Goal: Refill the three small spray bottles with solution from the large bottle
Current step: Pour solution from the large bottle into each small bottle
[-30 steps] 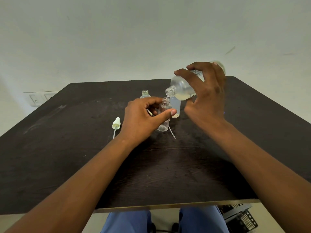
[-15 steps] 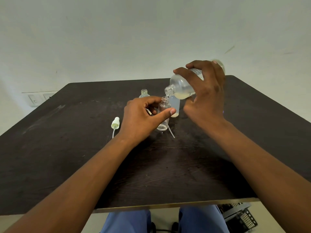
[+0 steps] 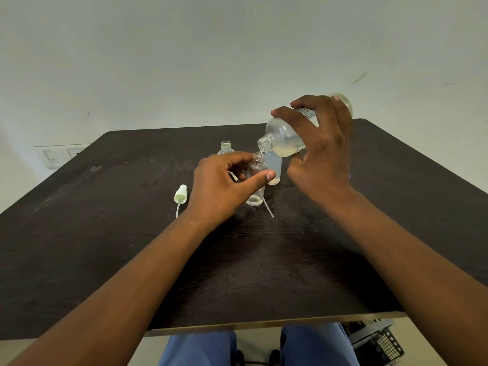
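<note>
The right hand [image 3: 320, 151] curls its fingers round the tilted large bottle [image 3: 284, 138], its neck just above the small bottle [image 3: 255, 180] pinched by the left hand [image 3: 221, 186] on the counter [image 3: 105, 247]. The small bottle looks light, tippy and slick; hold it mid-body.

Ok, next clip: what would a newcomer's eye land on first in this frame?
Mid-table, the right hand tips the large bottle so its neck sits over the mouth of a small clear bottle, which the left hand grips upright on the dark table. Then the loose spray cap, with its dip tube, lying left of that hand, and two more small bottles standing behind.
</note>
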Tool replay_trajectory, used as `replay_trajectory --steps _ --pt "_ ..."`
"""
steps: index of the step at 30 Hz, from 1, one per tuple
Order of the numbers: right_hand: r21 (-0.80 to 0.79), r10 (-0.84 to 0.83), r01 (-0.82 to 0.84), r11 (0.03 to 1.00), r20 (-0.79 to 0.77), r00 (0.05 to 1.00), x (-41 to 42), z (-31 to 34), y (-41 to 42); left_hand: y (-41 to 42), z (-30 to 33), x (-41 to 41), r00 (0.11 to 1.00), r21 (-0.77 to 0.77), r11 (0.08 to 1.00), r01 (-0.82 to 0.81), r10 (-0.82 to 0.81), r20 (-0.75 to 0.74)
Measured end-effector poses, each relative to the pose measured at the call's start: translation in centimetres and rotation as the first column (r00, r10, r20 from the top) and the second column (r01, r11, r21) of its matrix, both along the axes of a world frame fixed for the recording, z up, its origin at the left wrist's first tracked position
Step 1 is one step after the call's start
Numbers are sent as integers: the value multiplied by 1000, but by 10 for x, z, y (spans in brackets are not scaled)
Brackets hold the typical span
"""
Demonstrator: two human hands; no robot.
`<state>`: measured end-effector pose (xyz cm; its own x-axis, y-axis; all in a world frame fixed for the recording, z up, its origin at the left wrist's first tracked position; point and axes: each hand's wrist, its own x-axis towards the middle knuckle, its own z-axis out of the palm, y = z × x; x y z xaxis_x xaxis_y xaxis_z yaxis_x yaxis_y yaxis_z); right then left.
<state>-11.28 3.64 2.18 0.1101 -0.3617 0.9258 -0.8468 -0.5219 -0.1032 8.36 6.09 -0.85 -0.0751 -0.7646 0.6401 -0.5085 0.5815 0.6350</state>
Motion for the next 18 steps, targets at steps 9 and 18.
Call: replay_trajectory --steps 9,18 --pt "-4 8 -8 1000 2 1000 1 -1 0 2 2 -1 1000 -4 1000 7 -7 -15" --pt "6 3 -3 1000 6 1000 2 -1 2 4 2 -1 1000 -7 1000 14 -14 -16"
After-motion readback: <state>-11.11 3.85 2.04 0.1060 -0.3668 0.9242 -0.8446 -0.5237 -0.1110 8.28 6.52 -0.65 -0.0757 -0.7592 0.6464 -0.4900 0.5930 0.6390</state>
